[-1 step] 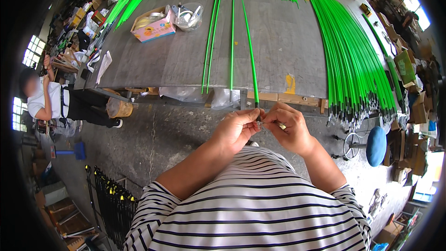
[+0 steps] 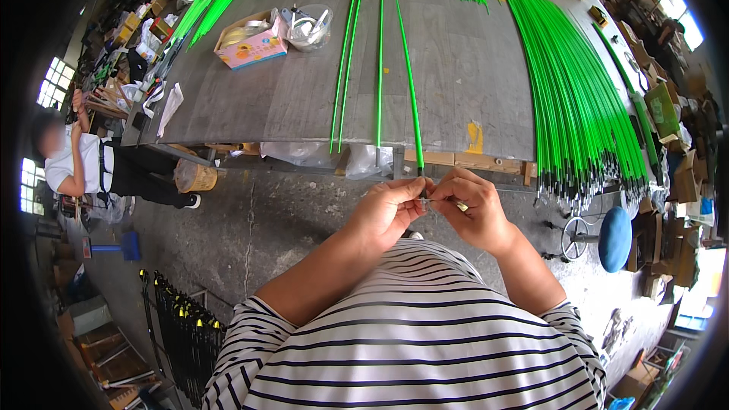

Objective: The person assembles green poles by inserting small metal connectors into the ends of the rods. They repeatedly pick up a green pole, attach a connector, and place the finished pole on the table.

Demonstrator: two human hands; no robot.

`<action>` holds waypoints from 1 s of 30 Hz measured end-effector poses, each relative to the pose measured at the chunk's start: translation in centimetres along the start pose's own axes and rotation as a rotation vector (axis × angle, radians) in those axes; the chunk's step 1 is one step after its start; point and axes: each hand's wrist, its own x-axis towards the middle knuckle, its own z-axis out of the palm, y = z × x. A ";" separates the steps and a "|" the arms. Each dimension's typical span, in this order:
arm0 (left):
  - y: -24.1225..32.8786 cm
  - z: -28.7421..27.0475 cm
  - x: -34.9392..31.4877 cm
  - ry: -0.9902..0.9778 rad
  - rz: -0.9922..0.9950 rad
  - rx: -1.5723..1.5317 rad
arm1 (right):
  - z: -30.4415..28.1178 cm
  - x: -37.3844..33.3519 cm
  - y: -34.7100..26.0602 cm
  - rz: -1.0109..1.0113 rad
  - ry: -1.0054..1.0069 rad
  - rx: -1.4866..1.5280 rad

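Observation:
A long thin green rod (image 2: 412, 95) slants over the table's near edge, its dark end toward me. My left hand (image 2: 383, 214) is closed around that end, thumb on top. Close against it, my right hand (image 2: 478, 211) pinches a slim piece with a pale, shiny tip (image 2: 460, 203); its kind cannot be made out. The fingertips of both hands meet at the rod's end and partly cover it. To the left of the held rod lie a single green rod (image 2: 380, 68) and a pair of green rods (image 2: 349, 61), their near ends reaching about the edge.
On the grey table (image 2: 288, 99) stand a pink box (image 2: 254, 49) and a clear tub (image 2: 311, 30) with small parts. A large bundle of green rods (image 2: 569, 91) lies right. A blue stool (image 2: 615, 238) stands right; a person (image 2: 83, 163) is at the left.

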 end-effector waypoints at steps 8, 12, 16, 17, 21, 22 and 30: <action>-1.7 -2.4 1.9 -0.114 0.004 0.023 | 0.8 -1.1 0.4 0.291 0.157 0.170; -1.7 -3.5 1.3 -0.103 -0.068 0.046 | 1.0 -1.6 5.3 0.387 0.265 0.260; -2.0 -4.3 0.9 -0.139 -0.088 0.042 | -0.4 -1.2 11.2 0.355 0.195 -0.148; -2.2 -4.4 1.0 -0.142 -0.095 0.029 | -1.0 -0.9 12.0 0.325 0.179 -0.263; -2.3 -4.8 0.8 -0.122 -0.062 0.041 | -3.5 0.9 18.0 0.137 0.168 -0.635; -2.3 -4.9 0.6 -0.121 -0.053 0.039 | -3.7 1.7 18.4 0.204 0.153 -0.647; -1.4 -4.1 -1.5 -0.048 0.011 0.061 | -4.9 6.9 26.8 0.363 -0.008 -1.005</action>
